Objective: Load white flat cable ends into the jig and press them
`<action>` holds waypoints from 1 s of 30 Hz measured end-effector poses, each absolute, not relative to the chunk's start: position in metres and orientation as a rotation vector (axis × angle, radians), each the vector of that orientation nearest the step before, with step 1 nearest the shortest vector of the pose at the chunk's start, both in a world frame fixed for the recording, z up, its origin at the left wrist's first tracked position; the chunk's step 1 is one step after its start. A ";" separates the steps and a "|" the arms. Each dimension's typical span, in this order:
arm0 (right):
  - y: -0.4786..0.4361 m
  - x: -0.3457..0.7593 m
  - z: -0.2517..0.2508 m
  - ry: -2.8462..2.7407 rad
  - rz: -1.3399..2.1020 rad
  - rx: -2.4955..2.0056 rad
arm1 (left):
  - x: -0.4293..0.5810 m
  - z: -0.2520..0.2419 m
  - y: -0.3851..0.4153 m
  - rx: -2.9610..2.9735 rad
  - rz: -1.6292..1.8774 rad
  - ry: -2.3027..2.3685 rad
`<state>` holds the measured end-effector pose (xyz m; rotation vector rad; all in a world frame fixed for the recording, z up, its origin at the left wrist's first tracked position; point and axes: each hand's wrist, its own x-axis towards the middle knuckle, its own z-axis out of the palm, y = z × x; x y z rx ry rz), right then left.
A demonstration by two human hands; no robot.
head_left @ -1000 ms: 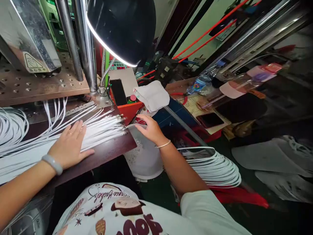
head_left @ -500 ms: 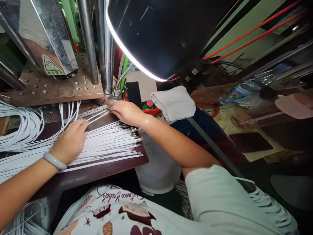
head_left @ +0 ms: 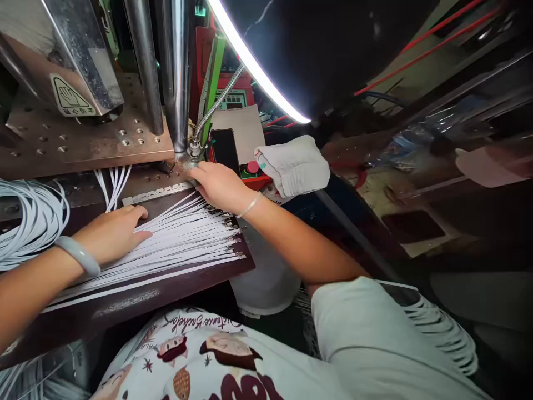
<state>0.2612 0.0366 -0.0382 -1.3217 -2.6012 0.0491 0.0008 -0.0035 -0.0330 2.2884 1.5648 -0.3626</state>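
Observation:
White flat cables lie fanned across the dark red-brown table, with small metal connectors at their right ends. My left hand rests over them, its thumb and forefinger apart and its other fingers partly hidden. At the far edge of the fan, my right hand has its fingers closed around the ends of a few white cables. Its fingertips are mostly out of sight. A slotted metal strip lies just beyond, between the two hands and the press.
A metal press with steel posts and a hand-warning sticker stands behind. Coiled white cables lie at left. A lamp hangs overhead. Beyond my right arm are a folded white cloth, a red button and a phone.
My left hand has slid left along the cables and its thumb has spread. My right hand stays near the strip's right end, still at the cable ends. The view has shifted slightly.

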 end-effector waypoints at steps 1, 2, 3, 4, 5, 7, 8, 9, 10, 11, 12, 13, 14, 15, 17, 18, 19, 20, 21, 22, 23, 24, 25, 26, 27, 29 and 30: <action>0.018 0.270 -0.042 -2.426 0.075 -1.306 | -0.003 -0.033 0.000 2.235 -0.398 1.541; -0.002 0.277 -0.047 -2.242 0.102 -1.267 | -0.006 -0.033 0.005 2.183 -0.420 1.509; -0.023 0.282 -0.054 -2.064 0.127 -1.220 | -0.008 -0.033 0.010 2.130 -0.422 1.470; -0.043 0.285 -0.063 -1.904 0.145 -1.186 | -0.010 -0.033 0.016 2.074 -0.407 1.422; -0.061 0.286 -0.072 -1.770 0.158 -1.171 | -0.011 -0.032 0.022 2.010 -0.387 1.373; -0.086 0.283 -0.089 -1.591 0.175 -1.176 | -0.010 -0.028 0.033 1.856 -0.325 1.280; -0.093 0.280 -0.096 -1.544 0.178 -1.185 | -0.007 -0.025 0.038 1.777 -0.301 1.222; -0.097 0.278 -0.100 -1.522 0.174 -1.187 | -0.004 -0.021 0.042 1.712 -0.288 1.153; -0.099 0.276 -0.103 -1.519 0.165 -1.186 | 0.000 -0.018 0.046 1.669 -0.283 1.089; -0.098 0.275 -0.103 -1.531 0.151 -1.180 | 0.004 -0.016 0.049 1.649 -0.283 1.032; -0.096 0.274 -0.102 -1.552 0.136 -1.174 | 0.009 -0.016 0.051 1.645 -0.289 0.990; -0.095 0.274 -0.100 -1.575 0.124 -1.173 | 0.013 -0.016 0.053 1.651 -0.292 0.972; -0.093 0.274 -0.097 -1.595 0.121 -1.177 | 0.017 -0.017 0.055 1.658 -0.282 0.979; -0.092 0.274 -0.095 -1.609 0.126 -1.184 | 0.020 -0.019 0.057 1.666 -0.264 0.999; -0.093 0.274 -0.093 -1.615 0.143 -1.196 | 0.023 -0.023 0.059 1.704 -0.207 1.055; -0.094 0.274 -0.093 -1.612 0.150 -1.198 | 0.023 -0.024 0.060 1.729 -0.183 1.076; -0.095 0.274 -0.094 -1.610 0.154 -1.200 | 0.023 -0.024 0.060 1.752 -0.165 1.089; -0.097 0.274 -0.094 -1.608 0.152 -1.202 | 0.023 -0.023 0.060 1.765 -0.155 1.092; -0.099 0.275 -0.094 -1.609 0.150 -1.204 | 0.023 -0.021 0.060 1.765 -0.152 1.083; -0.100 0.276 -0.094 -1.611 0.152 -1.206 | 0.023 -0.019 0.059 1.752 -0.159 1.062; -0.101 0.277 -0.091 -1.613 0.155 -1.204 | 0.023 -0.016 0.057 1.733 -0.170 1.037; -0.100 0.277 -0.087 -1.618 0.150 -1.198 | 0.023 -0.012 0.056 1.711 -0.174 1.018; -0.098 0.276 -0.082 -1.639 0.131 -1.190 | 0.024 -0.008 0.054 1.686 -0.176 1.006; -0.093 0.274 -0.074 -1.690 0.103 -1.187 | 0.025 -0.005 0.052 1.657 -0.177 1.002; -0.086 0.269 -0.067 -1.777 0.066 -1.186 | 0.027 -0.001 0.050 1.630 -0.177 1.000; -0.066 0.256 -0.052 -2.030 -0.025 -1.160 | 0.029 0.005 0.045 1.587 -0.190 0.966; -0.054 0.247 -0.047 -2.170 -0.062 -1.126 | 0.029 0.008 0.042 1.571 -0.215 0.928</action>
